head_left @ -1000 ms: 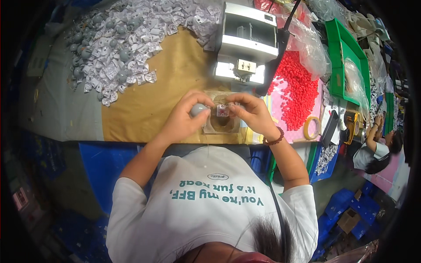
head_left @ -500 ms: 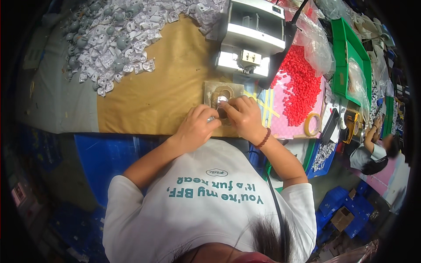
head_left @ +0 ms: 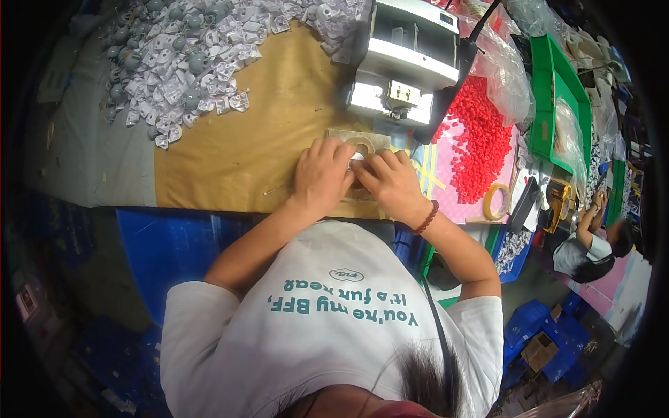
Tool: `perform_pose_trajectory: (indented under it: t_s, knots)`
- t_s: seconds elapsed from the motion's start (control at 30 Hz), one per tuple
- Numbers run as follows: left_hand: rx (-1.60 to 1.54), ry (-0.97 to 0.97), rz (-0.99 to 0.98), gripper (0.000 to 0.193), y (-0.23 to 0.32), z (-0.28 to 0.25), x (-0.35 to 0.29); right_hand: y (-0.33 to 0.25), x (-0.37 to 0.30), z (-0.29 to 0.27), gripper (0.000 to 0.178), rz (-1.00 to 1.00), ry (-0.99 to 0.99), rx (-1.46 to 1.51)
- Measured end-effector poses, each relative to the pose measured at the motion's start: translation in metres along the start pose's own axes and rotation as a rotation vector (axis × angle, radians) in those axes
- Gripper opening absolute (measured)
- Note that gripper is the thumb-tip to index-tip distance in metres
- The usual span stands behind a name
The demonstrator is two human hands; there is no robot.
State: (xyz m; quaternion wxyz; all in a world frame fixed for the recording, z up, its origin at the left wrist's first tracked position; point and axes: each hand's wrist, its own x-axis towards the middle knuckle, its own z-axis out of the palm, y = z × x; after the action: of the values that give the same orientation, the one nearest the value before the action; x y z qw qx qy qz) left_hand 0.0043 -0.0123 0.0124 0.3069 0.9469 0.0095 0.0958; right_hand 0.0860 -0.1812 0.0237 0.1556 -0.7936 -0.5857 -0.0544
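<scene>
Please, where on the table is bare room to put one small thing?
The tan cloth has the widest bare patch, between the white parts pile and the left hand; only tiny bits lie there. Crowded: right of the white machine, where red pieces, a tape roll and a green tray sit close.

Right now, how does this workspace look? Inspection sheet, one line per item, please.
Surface: brown covering, grey sheeting at left.
Job's things: small white part, mostly hidden, at a recessed block.
Clutter: heap of white parts and grey balls, red pieces, tape roll.
Hands: left hand and right hand close together over the block; grip hidden.
Cables: black cord-like line beside the white machine.
Surroundings: green tray, another person at right, blue bins at lower right.
</scene>
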Motion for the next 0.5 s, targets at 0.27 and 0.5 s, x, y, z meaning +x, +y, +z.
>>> perform_pose_trajectory:
  t_s: [0.27, 0.5]
  knots:
    - [0.041, 0.167, 0.109, 0.027, -0.002, 0.012, -0.011, -0.003, -0.006, -0.013, 0.036, 0.003, -0.177, -0.038]
    - [0.144, 0.18, 0.23, 0.023, -0.007, 0.019, -0.02, 0.007, -0.015, -0.011, 0.033, 0.211, -0.031, 0.31]
